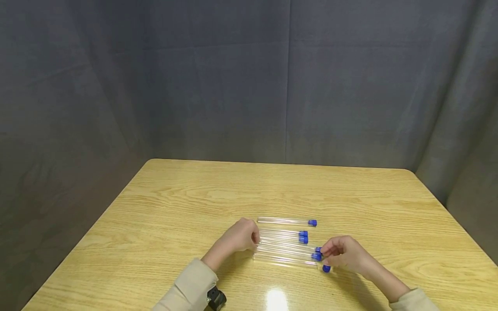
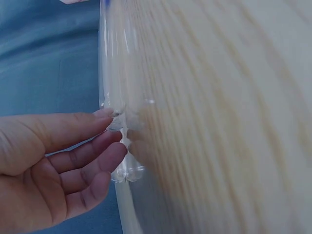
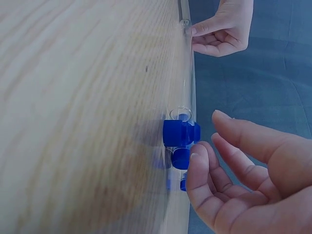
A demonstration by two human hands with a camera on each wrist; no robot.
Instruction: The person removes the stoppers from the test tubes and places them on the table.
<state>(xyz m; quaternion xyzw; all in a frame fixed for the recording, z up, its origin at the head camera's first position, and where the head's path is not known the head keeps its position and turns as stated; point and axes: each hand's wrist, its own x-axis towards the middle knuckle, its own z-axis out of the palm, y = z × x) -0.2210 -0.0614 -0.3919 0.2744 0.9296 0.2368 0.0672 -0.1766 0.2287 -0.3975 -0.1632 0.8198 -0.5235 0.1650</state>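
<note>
Several clear test tubes lie side by side on the wooden table, most with blue caps at their right ends. In the head view my left hand (image 1: 242,234) is at their left ends; in the left wrist view its thumb and forefinger pinch the rounded end of a test tube (image 2: 113,73). The nearest test tube (image 1: 285,261) has an open right end, and a loose blue cap (image 1: 326,268) stands just beyond it. My right hand (image 1: 346,255) hovers beside the caps with curved fingers and thumb apart; in the right wrist view the loose cap (image 3: 174,133) is near its fingertips.
A capped test tube (image 1: 288,221) lies apart at the back of the row. The wooden table (image 1: 186,190) reaches back to a grey curtain (image 1: 218,86). A dark band with a small device (image 1: 215,298) is at the left sleeve.
</note>
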